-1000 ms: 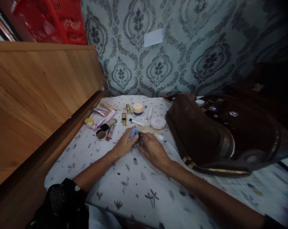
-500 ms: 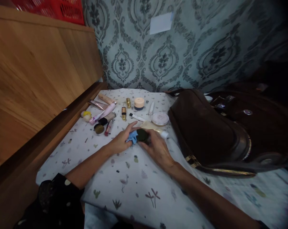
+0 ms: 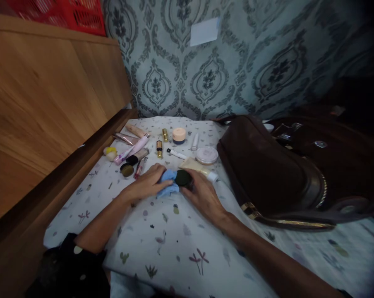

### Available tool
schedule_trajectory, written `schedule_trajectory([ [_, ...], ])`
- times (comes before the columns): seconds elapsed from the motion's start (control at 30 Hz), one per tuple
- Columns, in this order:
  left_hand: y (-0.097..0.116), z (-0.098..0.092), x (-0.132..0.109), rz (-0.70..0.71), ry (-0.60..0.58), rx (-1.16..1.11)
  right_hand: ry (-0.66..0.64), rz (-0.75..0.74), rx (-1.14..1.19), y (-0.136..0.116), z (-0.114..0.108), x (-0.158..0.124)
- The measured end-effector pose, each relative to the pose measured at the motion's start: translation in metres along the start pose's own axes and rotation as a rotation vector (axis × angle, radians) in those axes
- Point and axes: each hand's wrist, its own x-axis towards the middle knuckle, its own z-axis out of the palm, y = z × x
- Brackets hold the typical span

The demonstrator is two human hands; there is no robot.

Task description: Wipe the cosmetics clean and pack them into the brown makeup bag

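My left hand [image 3: 148,184] presses a small blue cloth [image 3: 167,186] against a round dark compact [image 3: 183,178]. My right hand [image 3: 204,194] grips that compact from the right, fingers curled around it. Both hands rest on a white printed sheet [image 3: 181,244] spread over the surface. Just beyond them lie several cosmetics: a beige tube [image 3: 197,167], a round clear-lidded powder case [image 3: 207,155], a small gold lipstick [image 3: 159,148] and a pink tube [image 3: 136,148].
A large brown leather bag [image 3: 276,174] lies to the right, close to my right hand. A wooden headboard [image 3: 50,107] runs along the left. Patterned wallpaper [image 3: 224,62] stands behind, with a red crate [image 3: 72,16] at the top left. A peach-lidded jar [image 3: 178,135] sits at the back.
The blue cloth has spread wider under my left hand and slid left off the compact, so the dark lid shows more. The camera view has tilted slightly.
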Motion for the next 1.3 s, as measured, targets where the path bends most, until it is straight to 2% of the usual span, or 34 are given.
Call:
schedule_trajectory([
  [0.13,0.010,0.005,-0.002,0.042,-0.097,0.171,-0.007,0.014,0.017,-0.002,-0.003,-0.002],
  [0.2,0.014,0.006,-0.003,0.050,-0.068,0.179,0.017,0.034,0.049,-0.004,-0.005,-0.003],
  [0.3,0.015,0.008,-0.004,0.029,0.020,0.218,0.129,0.057,0.133,-0.009,-0.006,-0.004],
  [0.4,0.014,0.014,-0.004,0.016,0.100,0.225,0.157,-0.003,0.200,-0.014,-0.006,-0.006],
  [0.5,0.012,0.018,-0.003,0.008,0.175,0.024,0.020,-0.065,0.183,-0.017,-0.006,-0.007],
  [0.57,0.009,0.016,-0.003,-0.026,0.154,-0.206,-0.034,-0.053,0.149,-0.017,-0.006,-0.007],
  [0.7,0.002,0.009,0.001,-0.079,0.060,-0.718,-0.001,0.006,0.137,-0.013,-0.007,-0.005],
  [0.8,0.004,0.009,0.004,-0.102,0.084,-0.946,0.011,0.026,0.190,-0.009,-0.006,-0.004],
  [0.97,0.008,0.021,0.006,-0.084,0.111,-1.025,0.030,0.050,0.321,-0.005,-0.005,-0.002],
  [1.1,0.007,0.029,0.007,-0.021,0.101,-1.002,0.036,0.081,0.415,-0.008,-0.008,-0.002],
  [1.2,0.009,0.029,0.008,0.004,0.101,-0.962,0.034,0.048,0.405,-0.011,-0.010,-0.003],
  [1.3,0.012,0.025,0.007,-0.031,0.142,-0.935,0.016,0.054,0.398,-0.010,-0.008,-0.003],
])
